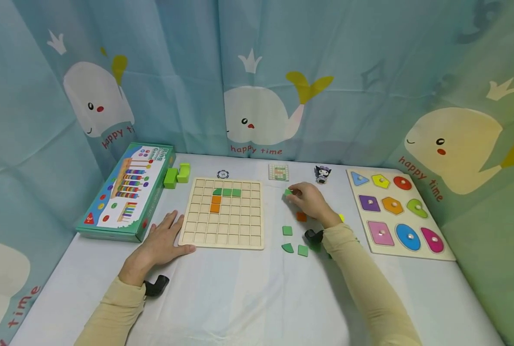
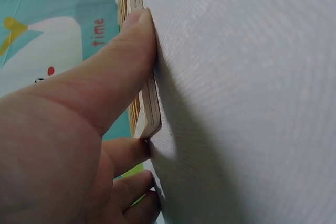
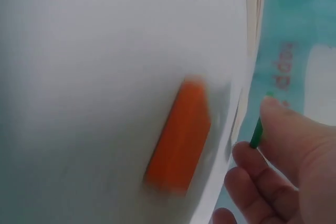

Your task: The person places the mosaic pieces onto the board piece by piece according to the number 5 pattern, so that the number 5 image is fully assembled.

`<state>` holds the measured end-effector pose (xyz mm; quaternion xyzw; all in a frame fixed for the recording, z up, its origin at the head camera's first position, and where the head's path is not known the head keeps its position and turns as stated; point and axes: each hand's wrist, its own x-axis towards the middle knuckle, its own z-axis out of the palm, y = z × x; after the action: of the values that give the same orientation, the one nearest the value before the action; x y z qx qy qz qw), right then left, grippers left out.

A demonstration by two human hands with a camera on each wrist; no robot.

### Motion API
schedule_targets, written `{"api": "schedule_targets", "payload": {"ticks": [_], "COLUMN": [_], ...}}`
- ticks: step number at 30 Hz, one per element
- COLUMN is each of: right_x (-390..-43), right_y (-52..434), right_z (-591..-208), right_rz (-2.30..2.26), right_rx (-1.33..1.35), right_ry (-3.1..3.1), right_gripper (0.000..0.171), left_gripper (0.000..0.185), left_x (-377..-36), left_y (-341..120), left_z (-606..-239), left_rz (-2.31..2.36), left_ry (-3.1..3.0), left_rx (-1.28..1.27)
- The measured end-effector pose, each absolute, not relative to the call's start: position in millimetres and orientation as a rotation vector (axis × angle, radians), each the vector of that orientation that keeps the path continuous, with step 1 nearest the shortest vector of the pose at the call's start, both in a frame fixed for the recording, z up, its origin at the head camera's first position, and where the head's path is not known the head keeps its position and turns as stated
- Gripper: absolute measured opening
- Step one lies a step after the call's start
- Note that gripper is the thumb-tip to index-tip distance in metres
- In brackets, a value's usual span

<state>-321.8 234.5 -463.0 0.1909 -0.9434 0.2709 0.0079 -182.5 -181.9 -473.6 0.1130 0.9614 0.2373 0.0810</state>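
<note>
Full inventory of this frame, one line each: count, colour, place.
grid board: 1, pale wood, table centre
pieces on board: green row, orange below
loose green tiles: 3, right of board
orange tile: 1, beside right hand
green tile: 1, in right hand's grip
shape puzzle: 1, multicoloured, far right
toy box: 1, green, far left
green blocks: 2, by box
figurine: 1, dark, back
pattern card: 1, back
left hand: flat, touching board edge
right hand: pinching green tile

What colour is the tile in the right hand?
Green tile, pinched by the right hand; clearest in the head view.
</note>
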Motion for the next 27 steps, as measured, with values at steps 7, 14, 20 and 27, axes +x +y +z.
{"api": "schedule_targets", "payload": {"ticks": [7, 14, 20, 27], "right_x": [-323.9, -324.5, -327.7, -332.3], "right_y": [200.8, 169.0, 148.4, 130.5], "right_z": [-461.1, -459.1, -456.5, -457.4], "right_rz": [0.818, 0.792, 0.821, 0.775], "right_rx": [0.691, 0.781, 0.811, 0.835], "right_ry": [-2.947, -2.967, -2.960, -2.953], "right_gripper": [0.028, 0.028, 0.028, 0.027], "left_gripper": [0.093, 0.093, 0.093, 0.092], "left_x": [-182.7, -182.3, -182.6, -183.1], "left_y": [-182.2, -181.7, -182.2, -183.0], "left_z": [-475.2, -474.5, -474.3, -475.0], "left_rz": [0.694, 0.692, 0.689, 0.694], "left_ry": [2.881, 2.886, 2.885, 2.886], "left_rx": [0.326, 0.341, 0.352, 0.358]}}
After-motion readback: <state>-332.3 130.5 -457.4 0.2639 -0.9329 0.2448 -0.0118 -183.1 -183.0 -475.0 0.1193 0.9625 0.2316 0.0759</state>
